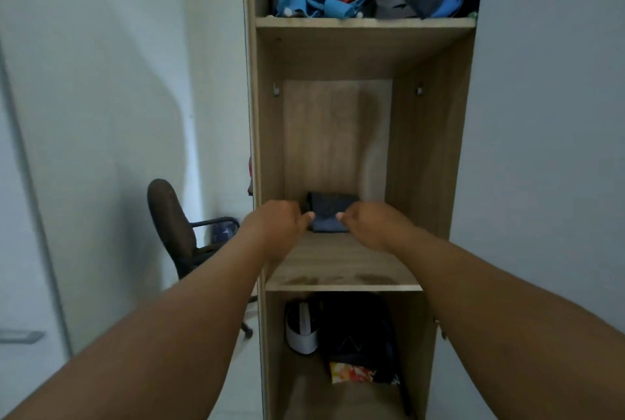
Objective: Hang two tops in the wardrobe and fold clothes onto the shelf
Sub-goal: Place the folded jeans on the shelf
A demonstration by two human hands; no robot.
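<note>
Tall open wooden wardrobe (pixel 436 155): middle wooden shelf (pixel 341 267) carries 1 small folded dark blue garment (pixel 329 216) at the far centre. Left hand (pixel 277 221) and right hand (pixel 370 221) pinch its 2 near corners, fingers curled. Judgement: square edges, press flat, release together.

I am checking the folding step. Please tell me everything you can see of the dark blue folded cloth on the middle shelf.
The dark blue folded cloth is a small, compact rectangle of soft fabric, lying flat at the back of the light wooden middle shelf. The left hand and right hand meet its two near corners with curled fingers; whether they pinch it is unclear. Nothing lies on top of it.
</note>
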